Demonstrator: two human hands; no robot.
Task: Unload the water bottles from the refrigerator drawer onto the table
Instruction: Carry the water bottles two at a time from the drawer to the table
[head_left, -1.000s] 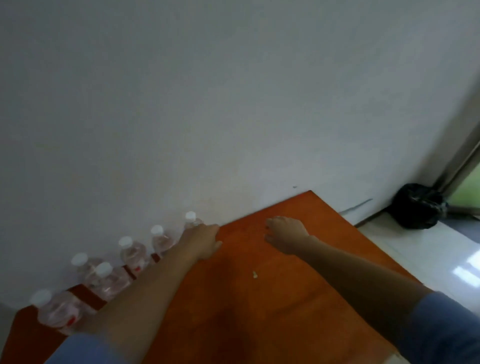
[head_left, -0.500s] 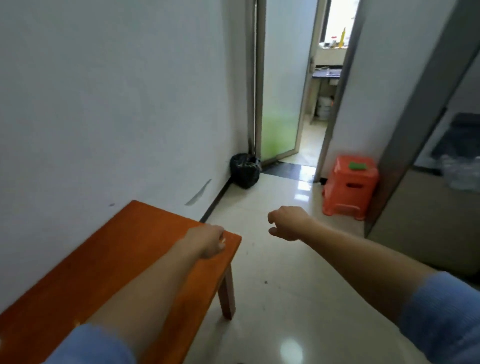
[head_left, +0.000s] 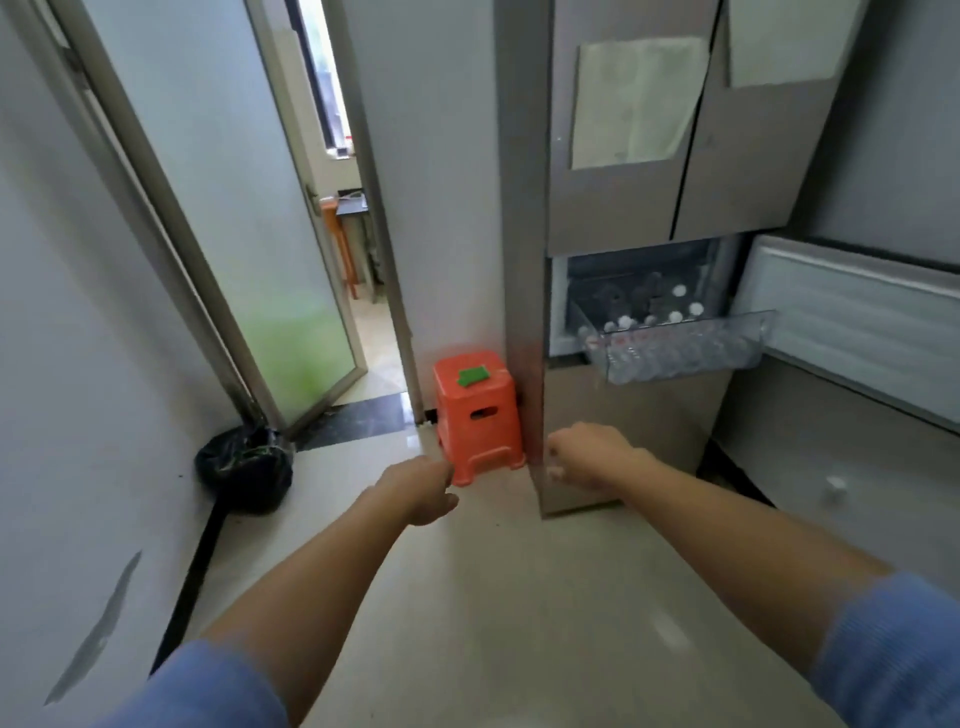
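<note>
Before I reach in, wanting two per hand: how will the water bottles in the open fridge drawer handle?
The water bottles are clear plastic with white caps: probably squashy, not fragile. Standing packed in the clear drawer, neighbours may tip when one lifts out. Out of the fridge they may be damp, so slippery.

two hands (head_left: 423, 491), one drawer (head_left: 748, 326), one stool (head_left: 478, 415), one bag (head_left: 244, 470), bottles (head_left: 675, 361) too blurred
</note>
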